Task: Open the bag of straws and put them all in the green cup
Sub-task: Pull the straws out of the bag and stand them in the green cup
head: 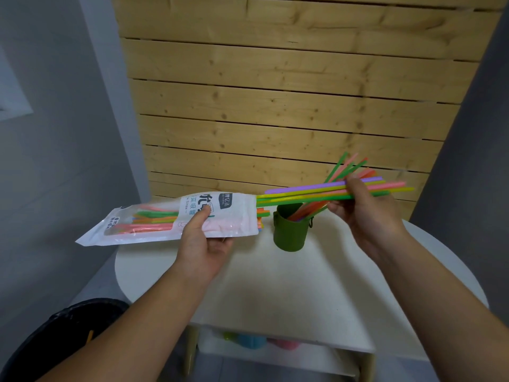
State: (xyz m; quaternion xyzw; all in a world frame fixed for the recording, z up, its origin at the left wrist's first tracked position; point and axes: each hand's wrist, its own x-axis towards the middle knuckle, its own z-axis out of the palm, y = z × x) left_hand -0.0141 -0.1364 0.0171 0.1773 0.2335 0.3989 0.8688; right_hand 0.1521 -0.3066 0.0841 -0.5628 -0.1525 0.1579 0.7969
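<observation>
My left hand [202, 245] holds the white straw bag [165, 220] level above the table's left edge, its open mouth facing right. Coloured straws still lie inside it. My right hand [363, 213] grips a bundle of coloured straws [316, 193] that stretches from the bag's mouth to past my fingers, passing just above the green cup [290, 230]. The cup stands upright on the white table [275, 282], and several straws [344, 168] lean out of it to the upper right, behind my right hand.
A wooden slat wall [275, 92] rises right behind the table. A dark round bin [63, 334] sits on the floor at lower left. Below the tabletop a shelf [275, 351] holds blurred coloured items. Grey walls flank both sides.
</observation>
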